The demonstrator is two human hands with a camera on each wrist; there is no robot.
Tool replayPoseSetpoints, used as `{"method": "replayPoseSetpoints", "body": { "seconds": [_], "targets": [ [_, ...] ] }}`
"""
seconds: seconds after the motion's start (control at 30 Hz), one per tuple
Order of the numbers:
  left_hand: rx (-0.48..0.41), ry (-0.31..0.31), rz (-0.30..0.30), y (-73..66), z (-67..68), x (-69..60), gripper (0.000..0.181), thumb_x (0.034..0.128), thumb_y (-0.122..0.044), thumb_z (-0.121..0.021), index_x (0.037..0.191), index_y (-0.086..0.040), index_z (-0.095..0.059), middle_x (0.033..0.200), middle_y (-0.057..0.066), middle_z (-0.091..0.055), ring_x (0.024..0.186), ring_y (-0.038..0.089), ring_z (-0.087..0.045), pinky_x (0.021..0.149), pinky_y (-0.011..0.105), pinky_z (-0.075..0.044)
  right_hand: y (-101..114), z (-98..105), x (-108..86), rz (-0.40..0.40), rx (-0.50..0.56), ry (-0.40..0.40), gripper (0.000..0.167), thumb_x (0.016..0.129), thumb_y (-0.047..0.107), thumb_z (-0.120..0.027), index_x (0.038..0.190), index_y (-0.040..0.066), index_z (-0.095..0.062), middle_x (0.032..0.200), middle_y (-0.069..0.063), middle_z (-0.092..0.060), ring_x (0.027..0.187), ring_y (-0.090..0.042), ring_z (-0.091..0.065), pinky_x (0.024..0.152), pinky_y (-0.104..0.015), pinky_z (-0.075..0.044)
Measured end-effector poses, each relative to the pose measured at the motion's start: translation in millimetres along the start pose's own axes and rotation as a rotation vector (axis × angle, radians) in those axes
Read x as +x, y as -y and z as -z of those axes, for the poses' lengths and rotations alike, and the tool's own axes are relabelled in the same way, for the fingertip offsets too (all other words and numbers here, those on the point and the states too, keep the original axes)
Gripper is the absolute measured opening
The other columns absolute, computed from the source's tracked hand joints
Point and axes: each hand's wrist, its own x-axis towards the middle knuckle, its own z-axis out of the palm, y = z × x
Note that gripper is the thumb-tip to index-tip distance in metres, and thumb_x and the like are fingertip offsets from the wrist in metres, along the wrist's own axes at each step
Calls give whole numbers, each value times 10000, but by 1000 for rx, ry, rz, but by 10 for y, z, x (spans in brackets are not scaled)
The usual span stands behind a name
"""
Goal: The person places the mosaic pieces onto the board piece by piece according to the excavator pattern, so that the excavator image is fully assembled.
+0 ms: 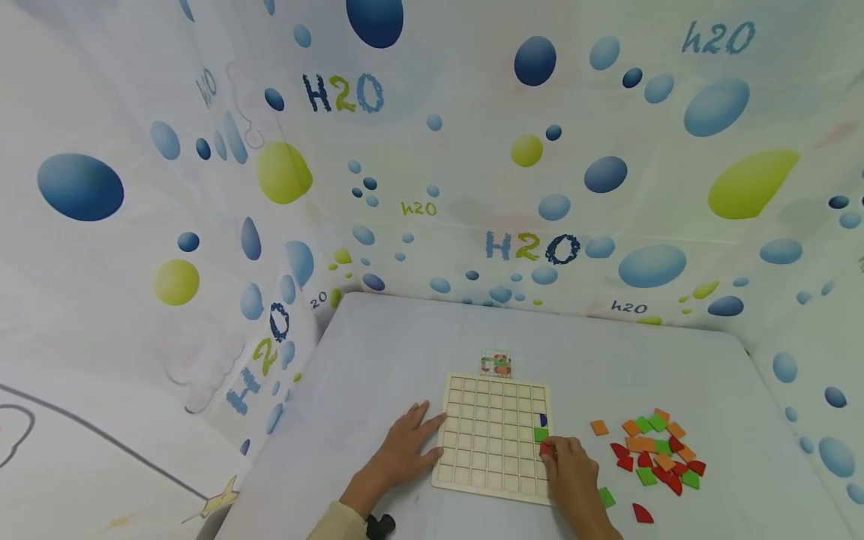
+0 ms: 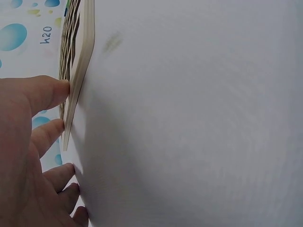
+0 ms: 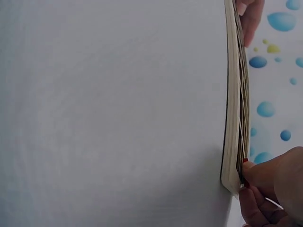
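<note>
pinching red piece (image 1: pixel 544 448), card (image 1: pixel 496 364) only in head view

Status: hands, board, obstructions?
Left hand touching left edge of pale wooden grid board. Right hand pinching small red piece at board's right side. Nothing visibly blocking; loose red, orange, green pieces off board.

"H2O" (image 1: pixel 344 94), "h2O" (image 1: pixel 718 37), perhaps "20" (image 1: pixel 319 300) on backdrop (image 1: pixel 472 165)

A card (image 1: pixel 496 364) lies behind the board (image 1: pixel 491 429), loose pieces (image 1: pixel 664 461) right of the board.
</note>
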Motion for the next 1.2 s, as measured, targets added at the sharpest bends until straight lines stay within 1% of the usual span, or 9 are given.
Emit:
{"method": "replayPoseSetpoints", "body": {
  "seconds": [0.23, 0.6, 0.73, 0.9, 1.03, 1.2],
  "targets": [
    [-3, -1, -3, -13, 10, -14, 594, 1019, -391, -654, 1572, -225, -516, 1685, 190, -363, 1562, 450, -315, 1212, 673, -322, 8, -16, 2, 11, -19, 2, 309, 998, 130, -731, 1276, 12, -667, 1184, -167, -633, 1132, -353, -640, 1004, -620, -425],
    [3, -2, 1, -24, 6, -21, 593, 1019, -391, -650, 1571, -221, -517, 1684, 192, -363, 1565, 449, -311, 1215, 672, -318, 10, -2, -19, 16, -33, 29, 301, 980, 116, -746, 1265, 33, -697, 1147, -128, -656, 1130, -343, -638, 974, -605, -423],
    [2, -1, -1, -4, -8, -10, 595, 1021, -394, -647, 1575, -223, -511, 1686, 195, -357, 1567, 451, -305, 1219, 671, -311, 26, 17, -10, 31, -17, 28, 240, 972, 102, -753, 1203, 61, -706, 1127, -103, -665, 1101, -316, -636, 941, -577, -435],
    [3, -3, -6, 11, -20, 0, 596, 1019, -391, -652, 1573, -220, -515, 1683, 199, -361, 1565, 453, -308, 1220, 668, -313, 9, 21, -1, 49, 6, 15, 114, 961, 82, -763, 1063, 109, -720, 1046, -43, -650, 978, -234, -613, 866, -521, -434],
    [1, -4, -3, 1, -14, 3, 593, 1017, -389, -651, 1571, -221, -518, 1683, 197, -362, 1566, 449, -307, 1221, 666, -313, -13, 12, -1, 67, 10, -4, 99, 954, 77, -771, 1014, 132, -715, 1021, -26, -636, 956, -205, -613, 830, -492, -439],
    [2, -3, 4, -14, 0, -8, 593, 1017, -382, -654, 1569, -215, -519, 1683, 199, -362, 1565, 449, -310, 1220, 668, -312, -5, 15, -9, 69, 25, 0, 102, 955, 71, -767, 1008, 134, -706, 1032, -32, -625, 968, -208, -619, 813, -467, -422]
  ]
}}
